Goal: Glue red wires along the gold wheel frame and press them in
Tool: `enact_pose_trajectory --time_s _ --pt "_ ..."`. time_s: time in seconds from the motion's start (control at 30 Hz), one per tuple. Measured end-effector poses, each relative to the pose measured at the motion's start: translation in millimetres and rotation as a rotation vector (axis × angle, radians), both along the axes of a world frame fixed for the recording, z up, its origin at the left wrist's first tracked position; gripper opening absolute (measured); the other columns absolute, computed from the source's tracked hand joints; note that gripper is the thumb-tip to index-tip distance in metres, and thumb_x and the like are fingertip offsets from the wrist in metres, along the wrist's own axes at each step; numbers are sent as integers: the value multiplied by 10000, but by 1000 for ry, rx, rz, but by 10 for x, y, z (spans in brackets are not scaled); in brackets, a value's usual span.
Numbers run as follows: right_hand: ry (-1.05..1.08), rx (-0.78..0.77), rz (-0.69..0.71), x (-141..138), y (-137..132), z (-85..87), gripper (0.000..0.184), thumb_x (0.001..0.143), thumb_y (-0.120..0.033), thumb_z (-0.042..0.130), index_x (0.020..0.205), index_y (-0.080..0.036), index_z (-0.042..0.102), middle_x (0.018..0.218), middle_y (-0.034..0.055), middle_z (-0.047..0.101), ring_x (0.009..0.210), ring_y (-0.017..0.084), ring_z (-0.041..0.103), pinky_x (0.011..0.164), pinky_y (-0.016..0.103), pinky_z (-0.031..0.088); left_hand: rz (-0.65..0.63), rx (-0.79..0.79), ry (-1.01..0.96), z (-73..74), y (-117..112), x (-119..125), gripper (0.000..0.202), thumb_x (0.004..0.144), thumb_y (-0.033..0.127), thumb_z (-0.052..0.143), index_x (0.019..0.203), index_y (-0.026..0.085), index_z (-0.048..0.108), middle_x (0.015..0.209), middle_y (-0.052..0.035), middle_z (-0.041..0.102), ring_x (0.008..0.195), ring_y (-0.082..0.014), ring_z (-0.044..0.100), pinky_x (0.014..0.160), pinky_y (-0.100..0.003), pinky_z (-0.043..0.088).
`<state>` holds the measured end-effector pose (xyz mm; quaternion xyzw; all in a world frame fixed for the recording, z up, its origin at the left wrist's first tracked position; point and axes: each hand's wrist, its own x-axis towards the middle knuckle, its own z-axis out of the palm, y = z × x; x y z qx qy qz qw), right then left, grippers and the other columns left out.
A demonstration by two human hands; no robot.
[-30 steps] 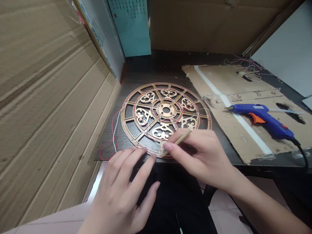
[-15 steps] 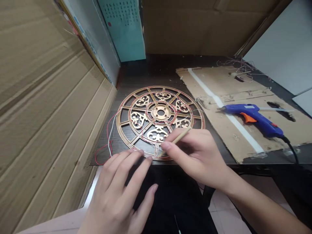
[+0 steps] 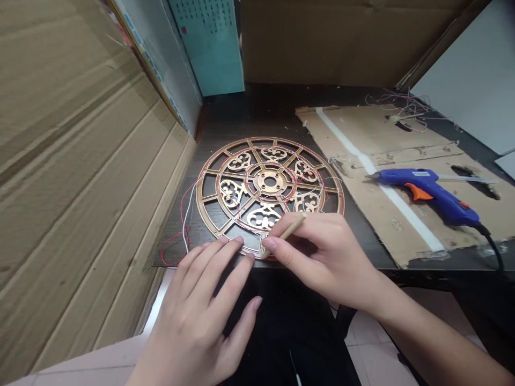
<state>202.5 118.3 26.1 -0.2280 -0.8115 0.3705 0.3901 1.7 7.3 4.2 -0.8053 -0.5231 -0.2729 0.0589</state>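
A round, gold-coloured openwork wheel frame point(image 3: 270, 182) lies flat on the dark table, with thin red and white wires point(image 3: 185, 225) running over it and looping off its left side. My left hand point(image 3: 201, 305) rests with fingers stretched out, its fingertips on the near rim of the frame. In my right hand point(image 3: 322, 257) a thin wooden stick point(image 3: 293, 225) is pinched between thumb and fingers, slanting down to the near rim. The stick's lower tip is mostly hidden by my thumb.
A blue hot glue gun point(image 3: 426, 193) with an orange trigger lies on a flat cardboard sheet point(image 3: 386, 230) to the right. Tangled wires point(image 3: 414, 107) lie behind. Cardboard point(image 3: 80, 187) walls the left side; a teal panel point(image 3: 213, 59) stands at the back.
The view has shifted slightly. The stick in my right hand has tilted a little and its upper end sits further left. My left fingers stay at the near rim.
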Motion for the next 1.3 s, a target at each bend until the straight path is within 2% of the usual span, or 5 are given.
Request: enact_pose_trajectory --time_s 0.2,0.5,0.87,1.13,1.3 --pt "18 67 -64 2 -14 -18 221 1032 -132 688 812 -128 676 819 5 721 696 77 636 653 197 470 29 -55 1 -8 -15 -2 526 954 215 676 1467 143 583 1560 -123 514 1431 -302 505 1214 -452 397" --pt "-57 70 -107 -6 -8 -17 210 1046 -172 691 849 -109 732 860 30 744 716 96 659 653 218 466 49 -77 -6 -27 -49 -11 540 944 226 684 1467 149 575 1509 -125 521 1409 -304 486 1230 -447 375" --pt "-73 79 -81 -10 2 -18 187 1038 -143 699 852 -119 704 844 3 729 747 86 666 735 192 486 30 -61 12 -25 -48 6 548 964 248 667 1489 139 553 1511 -88 583 1416 -290 505 1237 -444 365" --pt "-70 79 -67 -14 9 -6 152 1033 -127 704 883 -114 724 874 11 752 766 86 691 746 181 505 -3 -115 66 -3 7 -4 600 987 305 627 1553 164 487 1641 -41 468 1548 -267 390 1317 -422 282" --pt "-73 113 -65 -24 15 -2 173 1039 -129 697 867 -115 716 889 28 760 782 100 701 752 197 513 -1 -146 50 -2 -13 4 610 995 339 611 1562 160 475 1649 -18 464 1571 -241 371 1340 -401 247"
